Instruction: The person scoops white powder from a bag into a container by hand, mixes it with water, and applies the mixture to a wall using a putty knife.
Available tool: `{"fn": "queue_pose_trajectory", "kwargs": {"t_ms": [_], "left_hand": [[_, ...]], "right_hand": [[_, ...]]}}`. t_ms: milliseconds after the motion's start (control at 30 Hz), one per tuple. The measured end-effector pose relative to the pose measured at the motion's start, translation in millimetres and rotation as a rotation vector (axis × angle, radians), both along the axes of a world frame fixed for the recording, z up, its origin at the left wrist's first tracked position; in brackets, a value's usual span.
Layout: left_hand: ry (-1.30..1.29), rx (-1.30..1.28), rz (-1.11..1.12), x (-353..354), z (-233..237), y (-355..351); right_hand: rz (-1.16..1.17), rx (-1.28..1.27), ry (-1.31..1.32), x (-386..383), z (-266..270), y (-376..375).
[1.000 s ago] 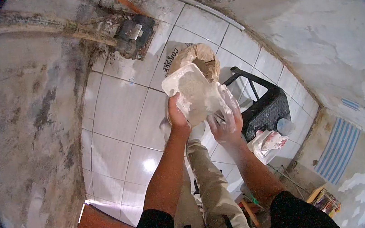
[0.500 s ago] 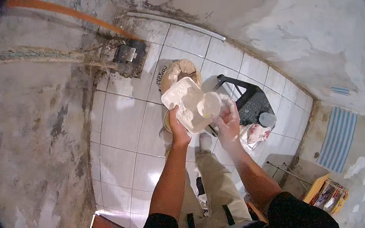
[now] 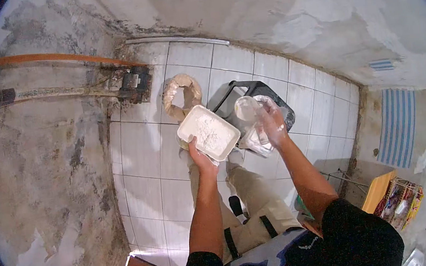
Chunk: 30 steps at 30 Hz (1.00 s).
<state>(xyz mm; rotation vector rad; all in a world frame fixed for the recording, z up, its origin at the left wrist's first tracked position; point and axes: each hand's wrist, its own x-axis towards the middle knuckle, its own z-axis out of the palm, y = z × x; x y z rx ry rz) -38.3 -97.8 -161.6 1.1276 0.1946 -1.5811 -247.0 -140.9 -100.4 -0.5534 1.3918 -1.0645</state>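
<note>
My left grip (image 3: 203, 158) clasps the shallow rectangular tray (image 3: 186, 130) by its near edge, thumb over the rim, presumably to keep the white powder (image 3: 210, 133) level; my right grip (image 3: 274, 125) holds the translucent round tub (image 3: 245, 109) apart from it, above the black stool (image 3: 267, 88)

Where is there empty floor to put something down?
Bare tiles lie between the stained wall and the left arm, with another bare patch between the black stool and the pale wall. The middle is crowded: paper sack, tray in the left hand, cup in the right hand.
</note>
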Motion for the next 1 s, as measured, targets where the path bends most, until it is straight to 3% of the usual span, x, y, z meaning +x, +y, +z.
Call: {"fn": "queue_pose_trajectory", "kwargs": {"t_ms": [67,100,167,200,400,533,600,700,733,800,933,1000], "left_hand": [[0.021,-0.041,0.016,-11.4,-1.3,10.1],[0.038,-0.069,0.036,-15.6,-3.0,14.6],[0.027,-0.059,0.035,-23.9,-7.6,22.3],[0.013,-0.047,0.034,-26.3,-9.7,27.1],[-0.033,-0.032,-0.020,-32.1,-7.5,49.3],[-0.025,-0.003,-0.033,-33.8,-2.9,55.3],[-0.107,0.037,-0.040,-37.5,7.0,58.2],[-0.039,0.012,-0.036,-37.1,11.8,63.0],[-0.041,-0.001,-0.034,-38.7,19.9,62.9],[-0.059,-0.001,-0.044,-42.3,36.4,64.3],[-0.085,-0.034,-0.076,-47.2,58.0,69.8],[-0.031,-0.062,-0.113,-49.8,63.4,74.0]], "right_hand": [[0.141,0.083,0.253,-35.3,-44.1,2.9],[0.138,0.083,0.255,-46.0,-68.5,3.3],[0.474,-0.146,0.710,-63.9,-107.0,3.2],[0.565,-0.328,0.769,-70.1,-121.9,3.7],[0.840,-0.265,0.992,-59.2,-152.5,-21.5],[0.699,-0.430,1.120,-61.1,-178.1,-13.2],[0.941,-0.158,1.194,-63.3,-180.3,-16.3],[1.098,-0.176,1.259,-69.8,-175.2,-14.8],[1.091,-0.187,1.264,-73.0,-174.8,-12.4],[0.824,-0.360,1.162,-78.5,-164.4,1.2],[0.711,-0.411,1.024,-93.3,-121.4,39.5],[0.539,-0.387,1.018,-98.2,-93.5,69.3]]}}
